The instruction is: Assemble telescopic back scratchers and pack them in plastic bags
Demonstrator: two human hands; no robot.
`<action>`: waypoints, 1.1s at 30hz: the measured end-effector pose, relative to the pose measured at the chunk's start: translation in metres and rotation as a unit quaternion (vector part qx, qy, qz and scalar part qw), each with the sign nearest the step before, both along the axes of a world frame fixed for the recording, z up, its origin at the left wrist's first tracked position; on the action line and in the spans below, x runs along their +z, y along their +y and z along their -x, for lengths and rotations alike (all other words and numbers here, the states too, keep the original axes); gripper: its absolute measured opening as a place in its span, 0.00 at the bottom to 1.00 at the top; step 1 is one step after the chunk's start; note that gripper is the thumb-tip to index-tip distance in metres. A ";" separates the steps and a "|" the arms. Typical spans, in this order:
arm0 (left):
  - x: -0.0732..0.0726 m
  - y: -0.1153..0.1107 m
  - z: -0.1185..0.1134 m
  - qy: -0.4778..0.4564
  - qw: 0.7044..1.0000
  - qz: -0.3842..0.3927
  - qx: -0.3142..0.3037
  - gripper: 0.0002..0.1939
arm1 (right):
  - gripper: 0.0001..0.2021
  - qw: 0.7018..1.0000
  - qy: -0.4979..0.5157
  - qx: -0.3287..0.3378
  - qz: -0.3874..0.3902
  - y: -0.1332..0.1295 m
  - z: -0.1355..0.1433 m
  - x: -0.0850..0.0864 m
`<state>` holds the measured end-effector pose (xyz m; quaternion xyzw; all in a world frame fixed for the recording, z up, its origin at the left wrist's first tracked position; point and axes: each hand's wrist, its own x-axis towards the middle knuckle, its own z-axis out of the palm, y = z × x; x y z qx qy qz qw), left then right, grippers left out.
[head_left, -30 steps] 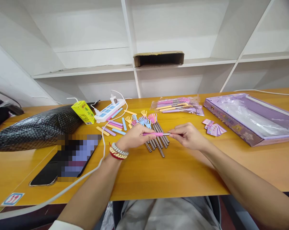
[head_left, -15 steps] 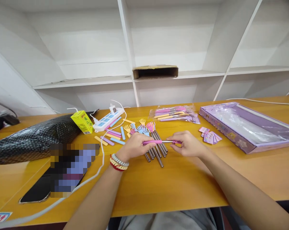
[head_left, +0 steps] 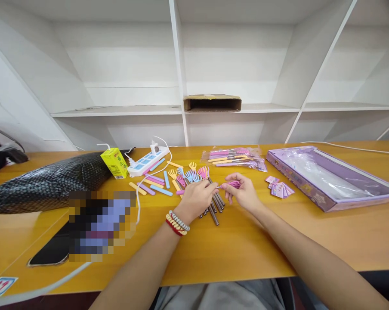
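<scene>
My left hand (head_left: 197, 197), with bracelets at the wrist, is closed on the metal shaft of a pink back scratcher. Its pink head (head_left: 235, 184) sits in the fingers of my right hand (head_left: 242, 192), which is closed round it. Beneath and behind my left hand lies a pile of metal rods (head_left: 214, 215) with claw-shaped heads (head_left: 191, 175) in yellow, blue and pink. Left of the pile, coloured handle sleeves (head_left: 161, 190) are scattered on the table. The handle end of the held scratcher is hidden by my left hand.
Bagged scratchers (head_left: 233, 157) lie behind, small purple cards (head_left: 281, 189) and a purple box (head_left: 323, 204) to the right. Leftward are a power strip (head_left: 149, 160), yellow drink carton (head_left: 115, 163), black wrapped bundle (head_left: 52, 183), phone (head_left: 50, 247) and white cable (head_left: 65, 275).
My left hand has moved right along the scratcher, close to my right hand. The pink handle that showed between my hands is now out of sight. The view has shifted slightly.
</scene>
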<state>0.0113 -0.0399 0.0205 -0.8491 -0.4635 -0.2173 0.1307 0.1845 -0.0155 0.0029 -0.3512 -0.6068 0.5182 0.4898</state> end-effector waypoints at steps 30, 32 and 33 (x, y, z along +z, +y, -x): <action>0.001 0.046 0.120 -0.090 0.986 -0.056 0.126 0.15 | 0.10 0.781 0.309 -0.541 -0.046 0.067 -0.194 0.037; 0.001 0.046 0.124 -0.100 0.984 -0.056 0.138 0.14 | 0.06 0.785 0.268 -0.558 -0.030 0.070 -0.191 0.034; 0.001 0.046 0.128 -0.103 0.982 -0.056 0.145 0.14 | 0.04 0.786 0.240 -0.569 -0.027 0.071 -0.190 0.033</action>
